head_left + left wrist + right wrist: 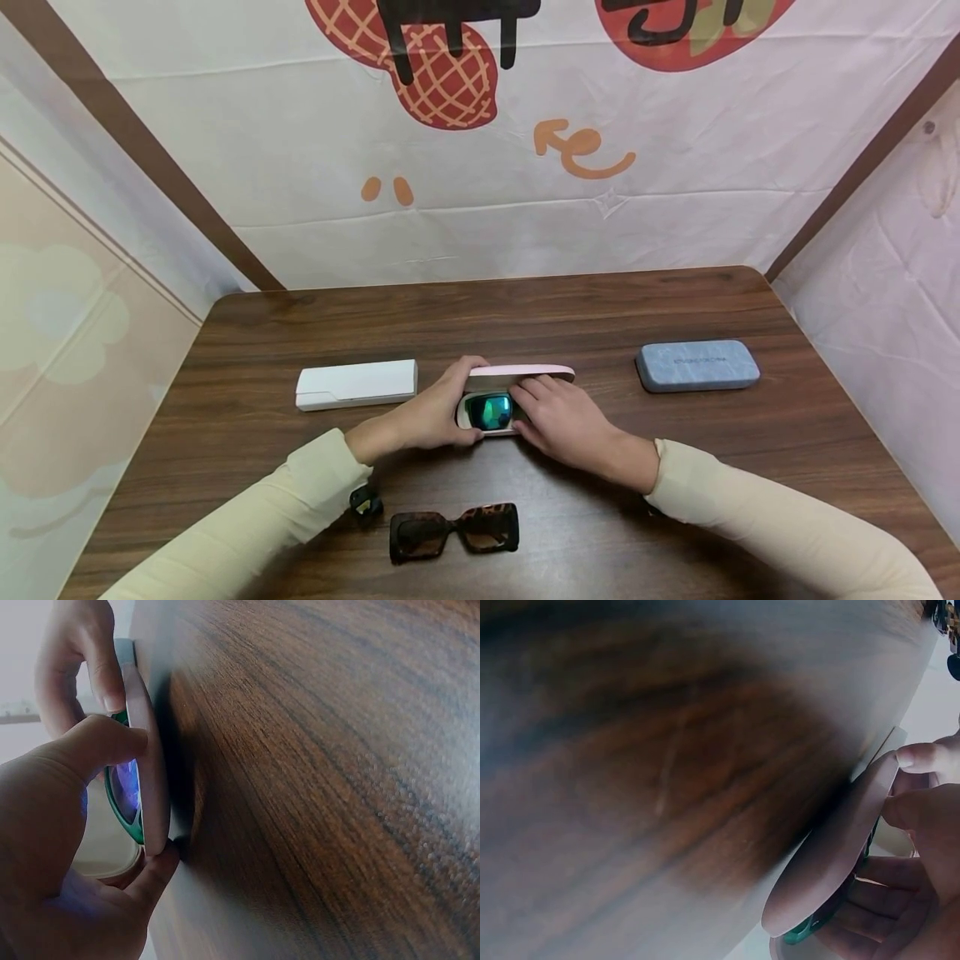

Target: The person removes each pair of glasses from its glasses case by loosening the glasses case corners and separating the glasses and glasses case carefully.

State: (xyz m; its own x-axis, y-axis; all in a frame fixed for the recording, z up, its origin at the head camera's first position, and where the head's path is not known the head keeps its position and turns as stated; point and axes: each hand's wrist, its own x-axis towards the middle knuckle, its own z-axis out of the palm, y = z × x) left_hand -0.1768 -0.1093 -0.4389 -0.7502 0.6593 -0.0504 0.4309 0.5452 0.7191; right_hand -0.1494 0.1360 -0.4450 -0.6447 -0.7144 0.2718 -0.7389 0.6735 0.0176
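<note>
In the middle of the table lies an opened pink glasses case, its lid raised at the far side. Inside it sit sunglasses with mirrored blue-green lenses and a green frame. My left hand grips the left end of the case, thumb on the near wall and fingers at the far side. My right hand reaches into the right half, its fingers curled over the sunglasses under the lid and its thumb by the near rim. That hand hides the right lens.
Left of the case lies a white glasses case. A blue glasses case stands at the right. Tortoiseshell sunglasses lie near the front, with a small dark object beside my left sleeve. A printed cloth hangs behind the table.
</note>
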